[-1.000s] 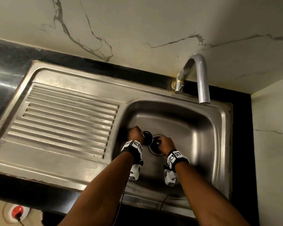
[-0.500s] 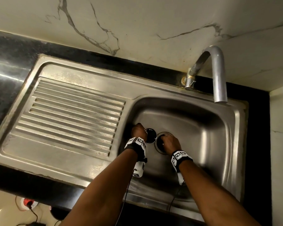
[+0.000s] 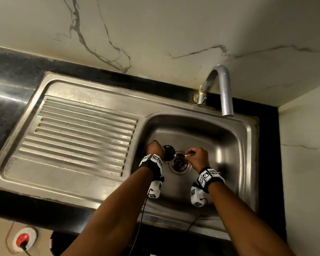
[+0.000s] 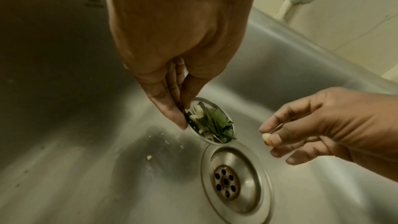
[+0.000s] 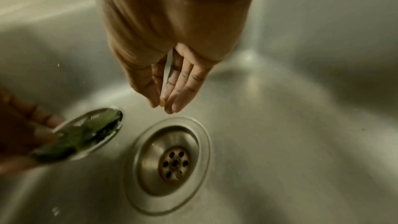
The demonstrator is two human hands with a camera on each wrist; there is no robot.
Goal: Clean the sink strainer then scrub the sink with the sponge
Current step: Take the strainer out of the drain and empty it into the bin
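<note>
My left hand (image 3: 155, 147) pinches the rim of the round metal sink strainer (image 4: 212, 122), lifted out and tilted just left of the drain (image 3: 179, 162). The strainer (image 5: 86, 134) holds green leaves and pale food bits. My right hand (image 3: 196, 156) hovers over the drain's right side and pinches a small pale food scrap (image 4: 266, 137) between thumb and fingertips (image 5: 170, 101). The open drain hole (image 4: 226, 182) shows its brown perforated plate. No sponge is in view.
The steel sink basin (image 3: 229, 145) has a ribbed drainboard (image 3: 78, 137) on its left and a curved tap (image 3: 224, 89) at the back. Marble wall stands behind and to the right. A crumb (image 4: 149, 157) lies on the basin floor. A red socket (image 3: 22, 239) sits below the counter.
My right hand has lifted off the drain and moved right with a pale scrap pinched in it, uncovering the drain. The left hand keeps the strainer beside the drain.
</note>
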